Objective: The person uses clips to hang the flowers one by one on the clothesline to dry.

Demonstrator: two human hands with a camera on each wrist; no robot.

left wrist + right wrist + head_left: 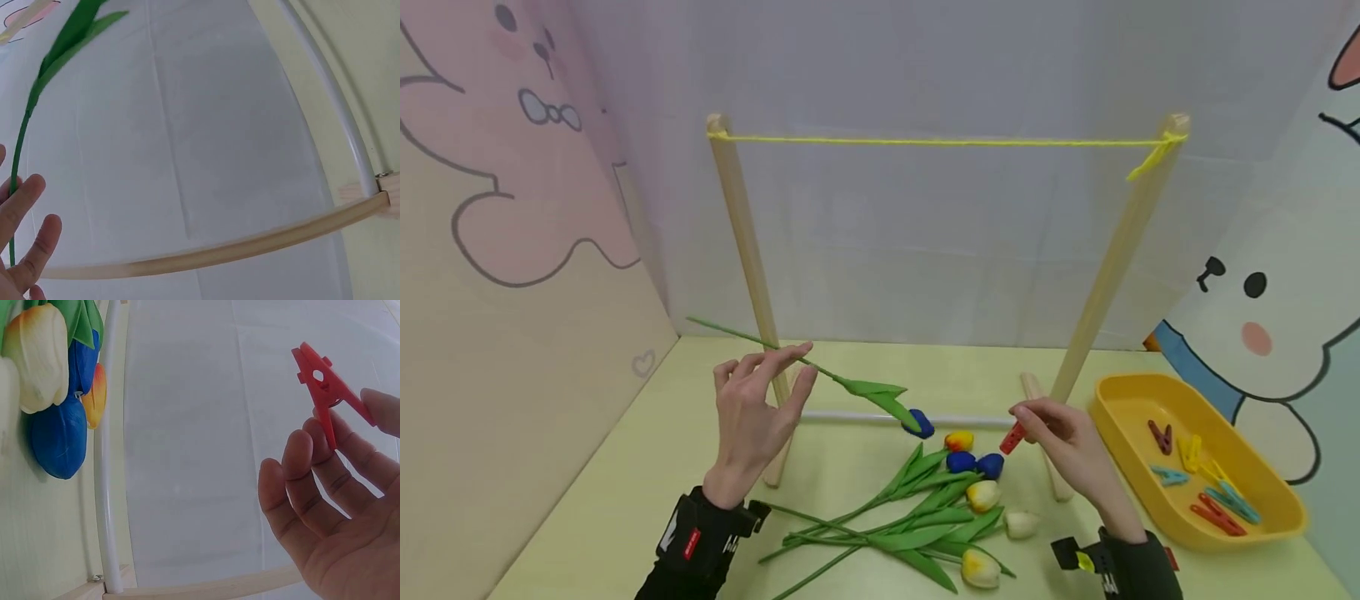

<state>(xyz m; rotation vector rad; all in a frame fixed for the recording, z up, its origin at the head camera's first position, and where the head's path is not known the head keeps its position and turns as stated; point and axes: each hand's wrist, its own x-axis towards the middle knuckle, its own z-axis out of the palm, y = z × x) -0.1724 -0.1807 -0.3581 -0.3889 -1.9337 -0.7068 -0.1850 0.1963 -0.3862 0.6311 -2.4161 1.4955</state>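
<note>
Head: held tulip (871,390) diagonal, bloom (919,424) down-right

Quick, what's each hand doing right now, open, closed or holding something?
Left hand: holding a blue tulip by its stem.
Right hand: pinching a red clothespin between thumb and fingers.

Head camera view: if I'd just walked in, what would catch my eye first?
Probably the bright yellow string, stretched between the tops of two pale wooden posts. Lower down, the left hand holds a long-stemmed blue tulip in the air, and the right hand pinches a small red clothespin. On the right, a rounded yellow tray holds more coloured clothespins.
</note>
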